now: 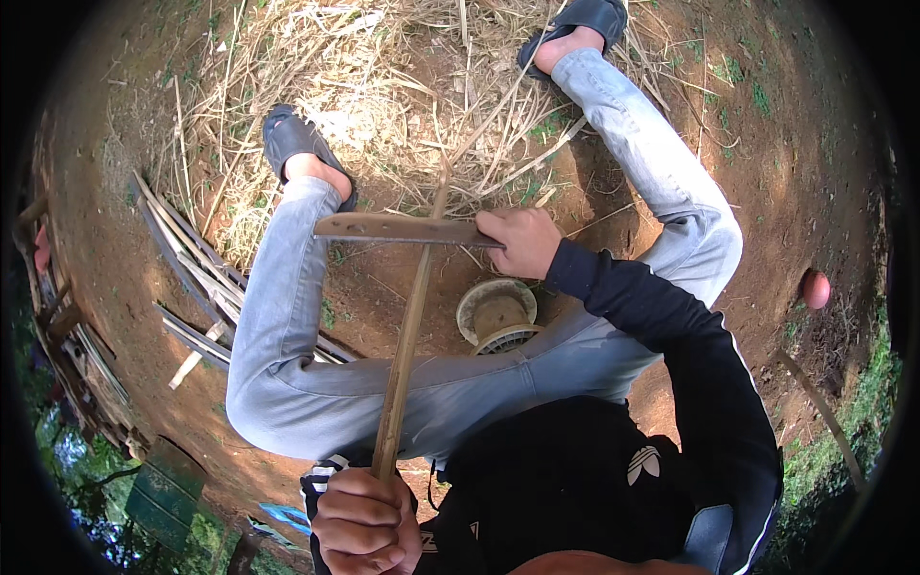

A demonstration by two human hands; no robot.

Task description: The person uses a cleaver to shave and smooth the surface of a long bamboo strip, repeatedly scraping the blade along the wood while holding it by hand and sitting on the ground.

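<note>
My left hand (364, 525), low in the picture, is closed in a fist around the near end of a long bamboo strip (406, 355). The strip runs away from me between my legs, its far end among the shavings. With my right hand (525, 240) I grip a machete (393, 228); its handle is hidden in my fingers. The broad dark blade points left and crosses over the strip past its middle, with its bright edge toward me. The blade's tip is near my left shin.
Pale shavings (369, 125) lie heaped around my sandalled feet. Several split strips (196, 264) lie on the ground at left. A round, spool-like object (496, 314) stands beneath my right thigh. A reddish ball-like object (815, 288) lies at right, near a thin stick (822, 412).
</note>
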